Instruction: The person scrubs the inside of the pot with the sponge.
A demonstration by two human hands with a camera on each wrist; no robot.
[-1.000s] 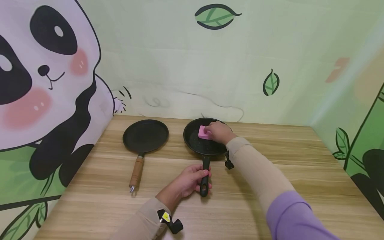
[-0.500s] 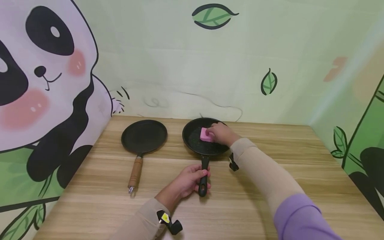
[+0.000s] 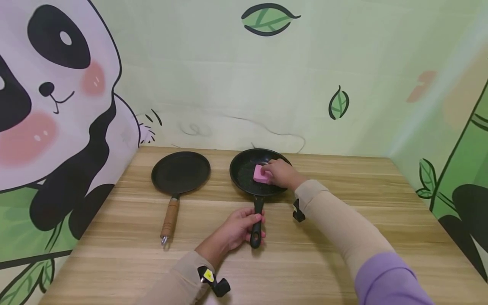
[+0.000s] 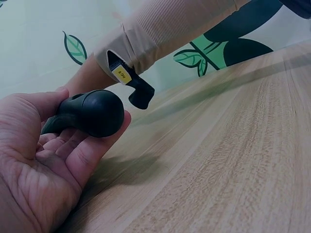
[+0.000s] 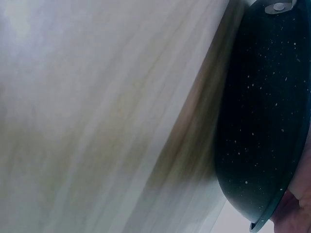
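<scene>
A black frying pan (image 3: pixel 242 169) sits near the back of the table, its handle (image 3: pixel 256 231) toward me. My left hand (image 3: pixel 241 226) grips that handle from the left, thumb on top and fingers underneath; the rounded handle end (image 4: pixel 102 114) shows in the left wrist view. Inside the pan, my right hand (image 3: pixel 280 173) pinches a pink sponge (image 3: pixel 261 174) against the pan's base. The right wrist view catches the pan's speckled outer wall (image 5: pixel 265 107), with a bit of the right hand (image 5: pixel 294 208) behind the rim; the sponge is hidden there.
To the left lies a flat black pan (image 3: pixel 181 173) with a wooden handle (image 3: pixel 170 218) and a metal hanging loop. Both pans are on a wood-grain table (image 3: pixel 343 186). A printed panda-and-leaf backdrop (image 3: pixel 213 76) rises behind and at the sides.
The right hand and pink sponge have shifted slightly right and toward me within the frying pan. The left hand keeps its grip on the handle. The whole head view drifts slightly left.
</scene>
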